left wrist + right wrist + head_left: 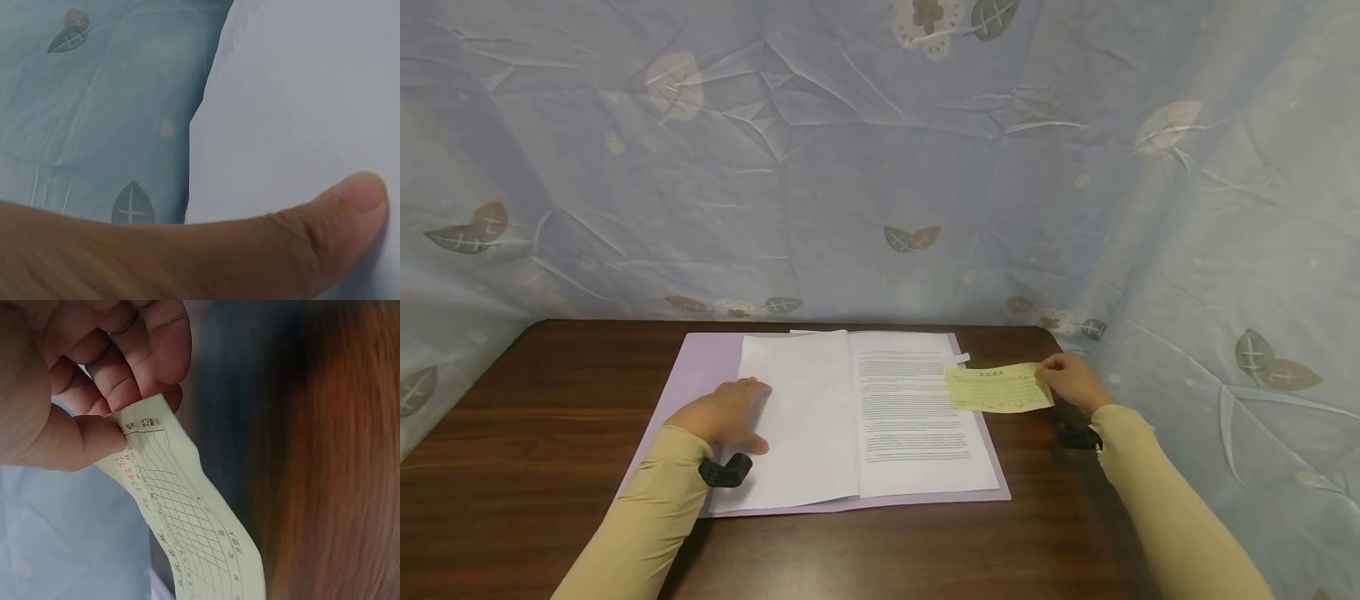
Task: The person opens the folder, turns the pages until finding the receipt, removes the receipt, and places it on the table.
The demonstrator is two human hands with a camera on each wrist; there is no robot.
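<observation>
My right hand [1073,383] pinches a yellow printed slip [997,388] by its right end, between thumb and fingers. In the right wrist view the slip [194,512] shows a ruled grid and a red number, and it bends a little. Its left end overlaps the right page [910,408] of an open document in the head view. My left hand [730,412] rests with spread fingers on the blank left page [805,425]. The left wrist view shows that hand's thumb [300,244] over white paper [294,112].
Beneath the pages lies a light purple folder [711,358] on a dark brown wooden table [520,417]. A small white tab [957,359] sticks out at the document's right edge. A pale blue patterned curtain [850,192] hangs behind and at both sides.
</observation>
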